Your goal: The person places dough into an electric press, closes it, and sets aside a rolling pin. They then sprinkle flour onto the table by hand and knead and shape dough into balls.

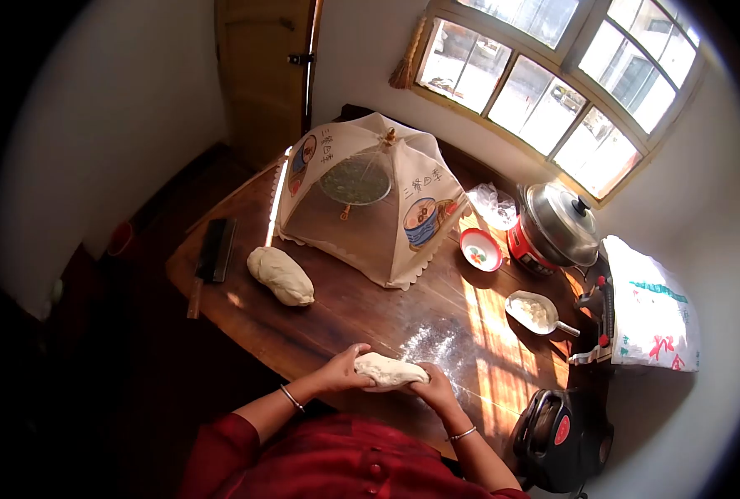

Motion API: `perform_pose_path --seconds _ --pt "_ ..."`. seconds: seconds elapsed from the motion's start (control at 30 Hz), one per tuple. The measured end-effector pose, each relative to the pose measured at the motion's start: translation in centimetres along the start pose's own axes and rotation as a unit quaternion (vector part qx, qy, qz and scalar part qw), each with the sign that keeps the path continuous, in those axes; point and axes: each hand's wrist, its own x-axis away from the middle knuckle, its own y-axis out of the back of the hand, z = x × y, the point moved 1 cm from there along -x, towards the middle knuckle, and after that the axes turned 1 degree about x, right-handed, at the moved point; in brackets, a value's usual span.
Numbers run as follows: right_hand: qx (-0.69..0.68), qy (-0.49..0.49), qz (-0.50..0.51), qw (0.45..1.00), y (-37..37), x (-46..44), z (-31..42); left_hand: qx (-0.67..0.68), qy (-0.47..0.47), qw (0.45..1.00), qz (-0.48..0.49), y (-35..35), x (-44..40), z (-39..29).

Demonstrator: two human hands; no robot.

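A pale piece of dough is held between my two hands at the near edge of the wooden table. My left hand grips its left end, fingers closed around it. On the other end, my right hand is closed too. White flour is dusted on the wood just beyond the dough. A larger lump of dough lies farther left on the table. Left of that lump rests a cleaver with a dark blade and wooden handle.
A mesh food cover stands at the back. To its right are a red-rimmed bowl, an electric pot with a metal lid, and a scoop of pale powder. A black appliance sits near right, below a cloth-covered machine.
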Motion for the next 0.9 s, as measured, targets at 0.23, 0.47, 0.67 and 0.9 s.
perform_pose_path --seconds 0.23,0.47,0.67,0.9 --pt "-0.406 -0.148 -0.052 0.900 -0.2 4.6 -0.5 0.366 0.242 0.893 0.102 -0.5 -1.4 -3.3" --pt "0.063 0.101 -0.148 0.982 -0.4 5.2 2.5 0.243 0.095 0.962 0.082 -1.3 -1.7 -1.4" --pt "0.135 0.189 -0.128 0.964 -0.3 3.6 1.7 0.123 0.103 0.986 -0.049 -3.2 -3.6 3.2" --pt "-0.355 -0.209 -0.042 0.910 0.9 2.3 0.1 0.082 -0.064 0.994 -0.024 -0.9 -3.8 -1.4"
